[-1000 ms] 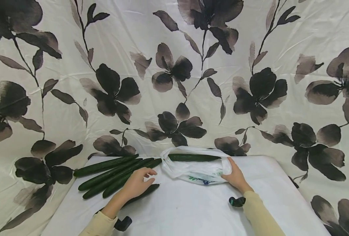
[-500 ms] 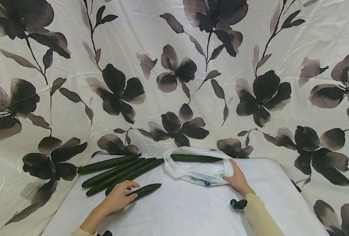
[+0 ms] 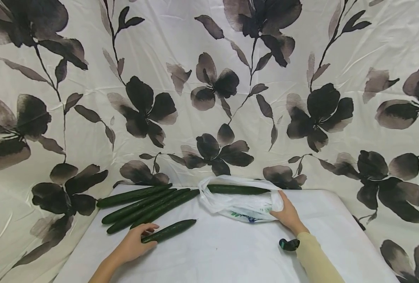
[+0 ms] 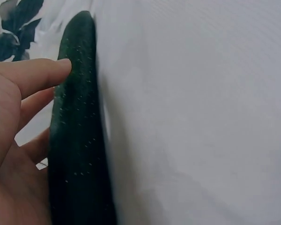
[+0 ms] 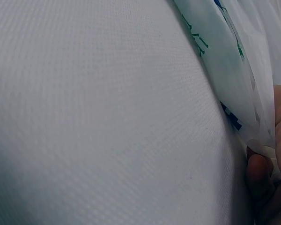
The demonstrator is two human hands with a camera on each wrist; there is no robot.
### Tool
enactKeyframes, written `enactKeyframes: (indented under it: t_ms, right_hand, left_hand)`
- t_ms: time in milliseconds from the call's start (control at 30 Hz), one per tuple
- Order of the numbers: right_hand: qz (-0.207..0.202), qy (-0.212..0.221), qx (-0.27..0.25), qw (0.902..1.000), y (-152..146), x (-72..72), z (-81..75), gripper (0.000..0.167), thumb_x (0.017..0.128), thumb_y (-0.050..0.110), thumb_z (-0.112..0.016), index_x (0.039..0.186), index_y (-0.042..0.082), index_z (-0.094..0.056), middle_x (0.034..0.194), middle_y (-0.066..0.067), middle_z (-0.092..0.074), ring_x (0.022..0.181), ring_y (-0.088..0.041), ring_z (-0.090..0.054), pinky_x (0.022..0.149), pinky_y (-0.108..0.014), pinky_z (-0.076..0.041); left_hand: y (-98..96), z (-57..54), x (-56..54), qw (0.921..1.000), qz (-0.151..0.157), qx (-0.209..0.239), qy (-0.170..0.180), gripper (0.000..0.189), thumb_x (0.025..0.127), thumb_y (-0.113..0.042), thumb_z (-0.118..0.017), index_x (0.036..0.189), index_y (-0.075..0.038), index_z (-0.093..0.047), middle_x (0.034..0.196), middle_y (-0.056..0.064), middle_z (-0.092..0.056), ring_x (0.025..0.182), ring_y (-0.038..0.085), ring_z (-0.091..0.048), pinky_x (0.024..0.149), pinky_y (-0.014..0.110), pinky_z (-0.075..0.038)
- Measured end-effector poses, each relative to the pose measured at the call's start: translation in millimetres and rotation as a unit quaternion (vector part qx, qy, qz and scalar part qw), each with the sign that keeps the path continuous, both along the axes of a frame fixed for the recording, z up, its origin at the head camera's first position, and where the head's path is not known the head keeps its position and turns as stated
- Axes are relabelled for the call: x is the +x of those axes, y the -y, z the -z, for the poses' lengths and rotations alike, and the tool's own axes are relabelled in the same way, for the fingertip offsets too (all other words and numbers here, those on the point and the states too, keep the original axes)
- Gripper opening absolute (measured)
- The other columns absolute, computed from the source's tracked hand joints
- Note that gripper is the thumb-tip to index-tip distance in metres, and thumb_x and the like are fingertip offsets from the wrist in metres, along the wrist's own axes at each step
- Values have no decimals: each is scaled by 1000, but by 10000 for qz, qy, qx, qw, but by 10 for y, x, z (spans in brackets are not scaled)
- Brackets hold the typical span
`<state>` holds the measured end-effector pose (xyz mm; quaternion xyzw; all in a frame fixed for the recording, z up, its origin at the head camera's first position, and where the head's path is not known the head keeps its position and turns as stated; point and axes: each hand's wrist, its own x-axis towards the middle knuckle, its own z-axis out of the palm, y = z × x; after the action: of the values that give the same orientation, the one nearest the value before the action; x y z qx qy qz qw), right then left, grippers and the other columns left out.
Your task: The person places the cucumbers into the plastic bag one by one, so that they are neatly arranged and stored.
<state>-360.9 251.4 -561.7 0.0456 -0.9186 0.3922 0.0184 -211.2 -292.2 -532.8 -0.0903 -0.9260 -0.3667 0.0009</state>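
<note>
Pinching the near cucumber [image 3: 172, 231] toward the bench's [image 3: 230, 251] left edge, my left hand [image 3: 135, 242] has shifted leftward, exposing, I judge, more length; beyond, my right hand [image 3: 288, 215] pinches the plastic bag [image 3: 223, 204] by the far edge, four cucumbers [image 3: 142, 213] near the far left corner.

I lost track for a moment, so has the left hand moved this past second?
Yes. In the head view, the left hand has gone left and toward the person, judged against the table.

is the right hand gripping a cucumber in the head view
No, the right hand grips the edge of the white plastic bag.
</note>
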Motion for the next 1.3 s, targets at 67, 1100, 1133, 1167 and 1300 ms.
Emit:
enactKeyframes:
  t_ms: [67,1100,1133,1167,1300]
  right_hand:
    - [-2,-7,2,10000,4,-7,1,98,81,14,-76,155,2,-12,155,-28,-17,140,-47,-18,112,-59,-17]
    - [38,-122,-7,9999,-26,11,22,97,81,16,-76,155,2,-14,155,-28,-19,139,-48,-19,111,-60,-17]
    - [27,-121,-17,9999,-20,9,27,97,82,16,-76,155,2,-13,155,-28,-19,139,-48,-19,111,-60,-17]
    - [20,-127,-19,9999,-14,5,32,97,82,16,-76,155,2,-14,154,-28,-19,139,-48,-19,111,-60,-17]
    - [30,-116,-12,9999,3,-18,66,97,81,16,-76,154,2,-14,154,-28,-20,138,-49,-20,110,-61,-18]
  left_hand:
    - [19,19,-7,10000,-32,-26,-13,49,78,-18,-83,123,-13,-64,108,1,-63,98,19,-61,86,40,-51]
    - [-92,131,-19,9987,-63,-494,-91,48,73,-26,-86,116,-34,-66,100,-11,-62,88,12,-57,74,40,-50]
    - [-92,124,-15,9985,-81,-526,-97,48,73,-26,-86,116,-35,-66,100,-11,-62,89,12,-57,73,40,-50]
    - [-90,117,-10,9985,-85,-538,-102,48,73,-26,-86,116,-35,-66,100,-11,-63,89,12,-57,73,40,-49]
    - [-82,98,0,9983,-87,-564,-100,46,74,-25,-85,114,-37,-66,100,-12,-62,89,13,-56,72,40,-49]
